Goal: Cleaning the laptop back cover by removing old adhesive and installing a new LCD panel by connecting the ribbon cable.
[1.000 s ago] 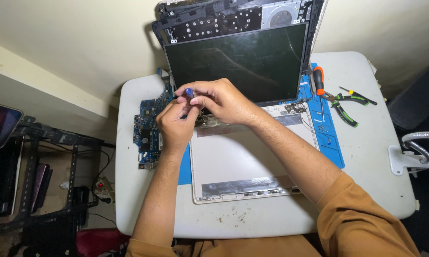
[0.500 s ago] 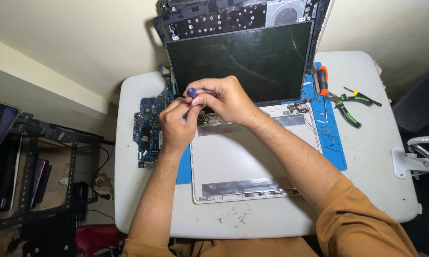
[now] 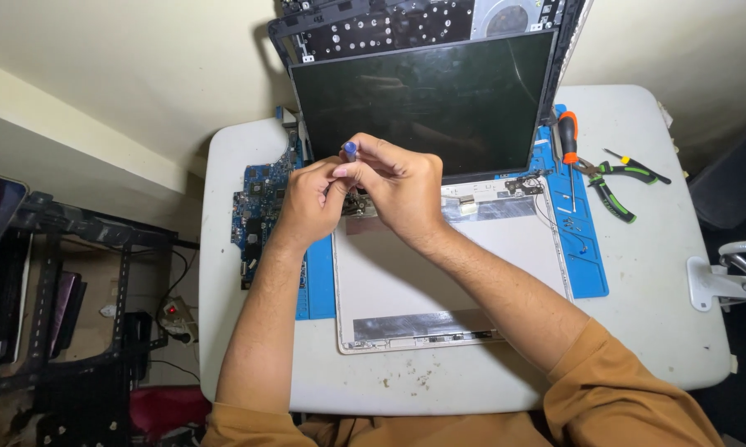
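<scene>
My right hand grips a small screwdriver with a blue cap, held upright over the left hinge area of a white laptop lid shell. My left hand sits beside it, fingers curled around the screwdriver's lower shaft near the hinge. The tip and the hinge are hidden by my hands. A dark display panel stands tilted behind the hands, leaning against a black laptop chassis.
A blue work mat lies under the lid on a white table. A blue circuit board lies left. An orange-handled screwdriver and green-handled pliers lie right. A dark rack stands left.
Both hands stay at the hinge with the screwdriver; my fingers have shifted slightly on it. The view has shifted a little.
</scene>
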